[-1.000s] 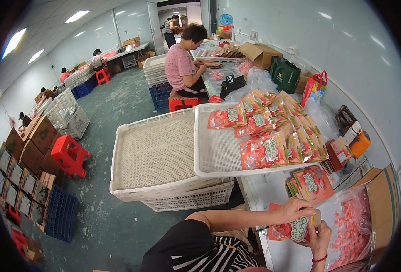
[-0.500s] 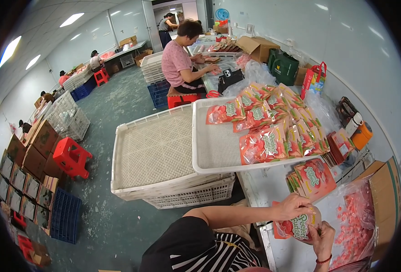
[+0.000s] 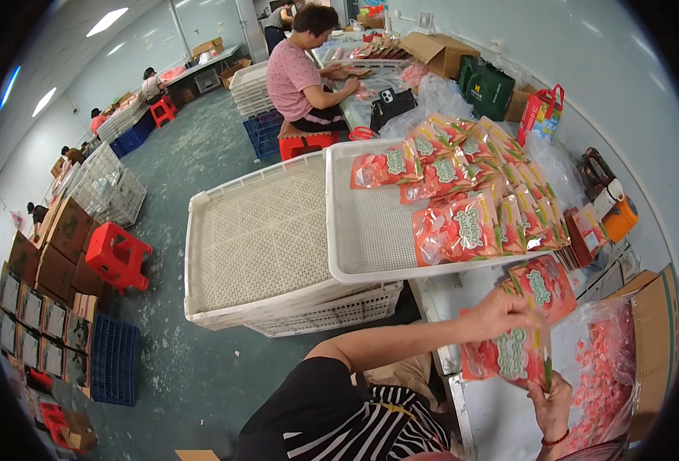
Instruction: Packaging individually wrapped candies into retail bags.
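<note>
Over the table I have a red candy pouch (image 3: 501,357) between my hands, slightly blurred. My left hand (image 3: 497,315) reaches across from the left, its fingers pinched at the pouch's upper edge. Below, my right hand (image 3: 552,403), with a red string bracelet at the wrist, grips the lower right corner, thumb on the front. Just beyond my left hand lies a pile of similar pouches (image 3: 545,286). A bag of small pink wrapped pieces (image 3: 597,384) sits beside my right hand.
Many filled pouches (image 3: 466,227) lie in a white mesh tray (image 3: 358,269). Left of it, a white crate stack (image 3: 258,230) stands on the floor. An open cardboard box (image 3: 650,346) edges the table at right. A co-worker (image 3: 301,81) sits farther up the table.
The pouch has been raised a little and turned more upright. My left hand has moved up at its top edge, while my right hand keeps hold of the lower corner. The view has shifted slightly.
</note>
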The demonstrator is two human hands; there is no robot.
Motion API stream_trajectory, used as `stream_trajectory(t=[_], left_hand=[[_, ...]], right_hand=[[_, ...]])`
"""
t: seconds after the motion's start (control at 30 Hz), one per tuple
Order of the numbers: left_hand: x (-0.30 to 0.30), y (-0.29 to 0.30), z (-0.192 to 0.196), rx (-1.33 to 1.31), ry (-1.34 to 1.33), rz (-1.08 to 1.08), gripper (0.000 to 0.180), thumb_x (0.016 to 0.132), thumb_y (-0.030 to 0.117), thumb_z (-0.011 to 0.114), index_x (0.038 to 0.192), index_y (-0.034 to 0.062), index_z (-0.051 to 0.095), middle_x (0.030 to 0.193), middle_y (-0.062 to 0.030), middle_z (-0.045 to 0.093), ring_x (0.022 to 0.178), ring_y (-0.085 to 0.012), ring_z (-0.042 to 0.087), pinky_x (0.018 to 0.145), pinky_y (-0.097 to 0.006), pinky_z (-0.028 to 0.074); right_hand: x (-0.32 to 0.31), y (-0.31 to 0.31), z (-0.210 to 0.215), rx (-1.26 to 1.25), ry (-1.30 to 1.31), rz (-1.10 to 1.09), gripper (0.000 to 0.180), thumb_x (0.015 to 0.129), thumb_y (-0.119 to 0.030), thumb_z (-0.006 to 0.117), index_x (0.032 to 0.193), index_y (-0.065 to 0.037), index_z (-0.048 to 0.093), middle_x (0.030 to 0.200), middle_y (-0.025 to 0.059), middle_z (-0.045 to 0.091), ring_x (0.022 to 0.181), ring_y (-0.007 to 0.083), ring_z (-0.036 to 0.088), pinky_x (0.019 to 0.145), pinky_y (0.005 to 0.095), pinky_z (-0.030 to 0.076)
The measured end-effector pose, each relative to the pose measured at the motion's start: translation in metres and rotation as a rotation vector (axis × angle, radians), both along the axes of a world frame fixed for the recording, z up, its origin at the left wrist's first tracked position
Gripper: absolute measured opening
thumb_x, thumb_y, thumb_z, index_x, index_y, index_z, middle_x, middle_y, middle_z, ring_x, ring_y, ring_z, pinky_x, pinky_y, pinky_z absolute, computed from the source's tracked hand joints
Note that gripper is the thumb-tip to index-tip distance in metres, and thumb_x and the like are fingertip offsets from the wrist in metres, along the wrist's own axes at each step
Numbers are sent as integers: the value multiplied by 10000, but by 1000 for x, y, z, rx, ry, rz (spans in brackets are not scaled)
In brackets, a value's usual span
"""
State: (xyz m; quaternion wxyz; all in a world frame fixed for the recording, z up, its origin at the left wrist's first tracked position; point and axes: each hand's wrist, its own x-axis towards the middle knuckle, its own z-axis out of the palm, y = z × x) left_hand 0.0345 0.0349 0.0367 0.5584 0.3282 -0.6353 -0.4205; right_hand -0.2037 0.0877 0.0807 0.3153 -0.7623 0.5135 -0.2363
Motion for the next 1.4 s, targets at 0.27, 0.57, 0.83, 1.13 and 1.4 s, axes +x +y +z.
stream_trajectory(t=[0.27,0.57,0.83,1.13,1.4], left_hand=[[9,-29,-29,122,167,-77,153,825,143,668,879,1,670,736,-24,632,703,-42,528,624,-242,439],[-7,6,-43,-304,-198,183,1069,630,381,817,1415,21,187,1452,-237,212,1353,-426,187,1114,-454,199],[-6,13,-52,-4,-52,330,767,782,43,606,1419,-24,184,1358,-245,405,1228,-338,464,1029,-360,348],[172,-66,-76,-43,-31,875,580,910,143,542,1388,-14,255,1369,-232,396,1260,-323,410,1023,-399,346],[189,-159,-152,-95,-600,784,805,837,386,609,1411,5,194,1436,-261,213,1323,-466,178,1095,-511,164]], right_hand=[[29,-3,26,-134,188,156,74,809,-41,632,823,28,610,654,129,569,567,196,558,532,291,428],[14,-14,26,-125,-184,-211,141,920,-70,551,975,52,597,832,45,644,725,67,555,613,230,442],[109,-36,33,-28,-338,59,236,917,-83,553,1117,41,560,928,71,653,802,81,583,705,229,479],[65,-39,-11,83,-293,140,239,927,-133,546,1122,4,555,864,31,584,836,134,611,755,260,468],[29,-14,-51,223,-407,-70,207,935,-111,530,1106,1,564,811,16,584,791,110,600,739,240,459]])
